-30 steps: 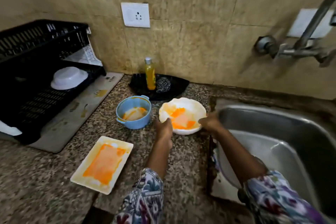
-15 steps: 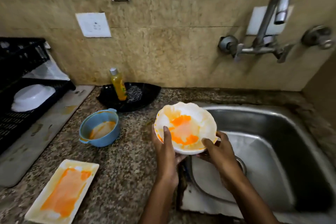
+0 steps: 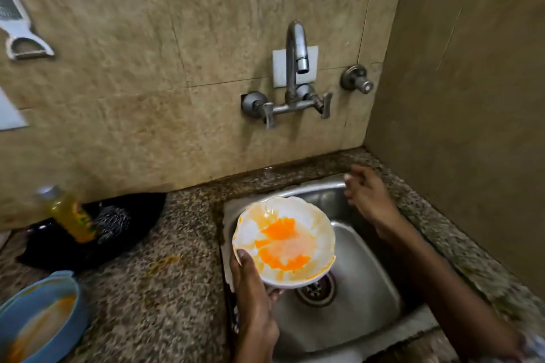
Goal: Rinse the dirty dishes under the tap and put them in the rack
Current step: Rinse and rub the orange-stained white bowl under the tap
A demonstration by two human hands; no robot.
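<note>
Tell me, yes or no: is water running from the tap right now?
No: the tap spout shows no stream, and the white bowl in the left hand is orange-smeared.

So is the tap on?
Off: no water falls from the tap onto the bowl held by the left hand.

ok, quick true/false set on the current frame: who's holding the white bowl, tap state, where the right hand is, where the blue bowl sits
1. The left hand holds the white bowl over the sink. True.
2. Water is running from the tap. False: no stream is visible at the spout.
3. The right hand also grips the white bowl. False: it is off the bowl, raised near the sink's back rim, fingers spread.
4. The white bowl carries orange residue. True.
5. The blue bowl is in the sink. False: it sits on the counter to the left.
</note>
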